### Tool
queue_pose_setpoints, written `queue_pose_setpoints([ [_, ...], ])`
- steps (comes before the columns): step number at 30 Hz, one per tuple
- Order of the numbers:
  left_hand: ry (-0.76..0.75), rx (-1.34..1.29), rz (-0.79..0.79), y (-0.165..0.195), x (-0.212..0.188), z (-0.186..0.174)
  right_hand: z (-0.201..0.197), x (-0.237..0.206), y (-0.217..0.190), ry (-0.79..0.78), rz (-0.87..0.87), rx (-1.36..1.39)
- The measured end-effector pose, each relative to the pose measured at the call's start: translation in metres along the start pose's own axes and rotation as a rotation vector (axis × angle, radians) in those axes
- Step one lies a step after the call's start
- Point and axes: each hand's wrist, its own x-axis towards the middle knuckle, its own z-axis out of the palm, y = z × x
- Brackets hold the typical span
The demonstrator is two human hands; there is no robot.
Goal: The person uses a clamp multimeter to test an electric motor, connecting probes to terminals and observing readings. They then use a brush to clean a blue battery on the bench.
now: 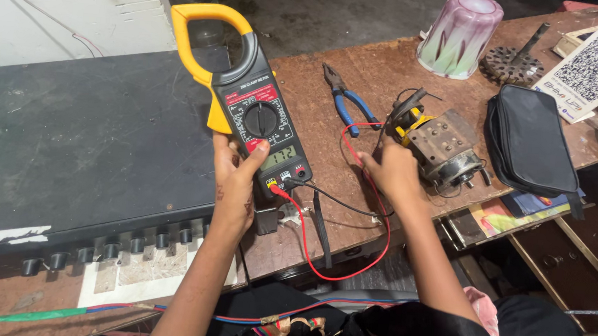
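My left hand (235,181) holds up a yellow and dark grey clamp meter (251,104), thumb resting just below its round dial, its small display lit. A red lead (348,261) and a black lead (339,201) run from the meter's base toward my right hand (392,172). That hand is closed around the probe ends and presses them against a small rusty electric motor (439,145) with yellow-wrapped wiring on the brown table (364,66). The probe tips are hidden by my fingers.
Blue-handled pliers (347,101) lie behind the leads. A black pouch (529,140) sits right of the motor, a pink-green glass shade (461,35) and a rusty gear part (512,62) behind. A big black box with knobs (87,144) fills the left. Open drawer at right.
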Motion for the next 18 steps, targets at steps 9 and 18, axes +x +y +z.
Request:
queue_pose_setpoints([
  [9,-0.05,0.135,-0.095,0.005,0.004,0.01,0.045,0.019,-0.013,-0.139,0.145,0.743],
  [18,-0.075,0.092,-0.174,-0.012,-0.002,0.036,0.044,0.015,-0.018,-0.015,-0.01,0.463],
])
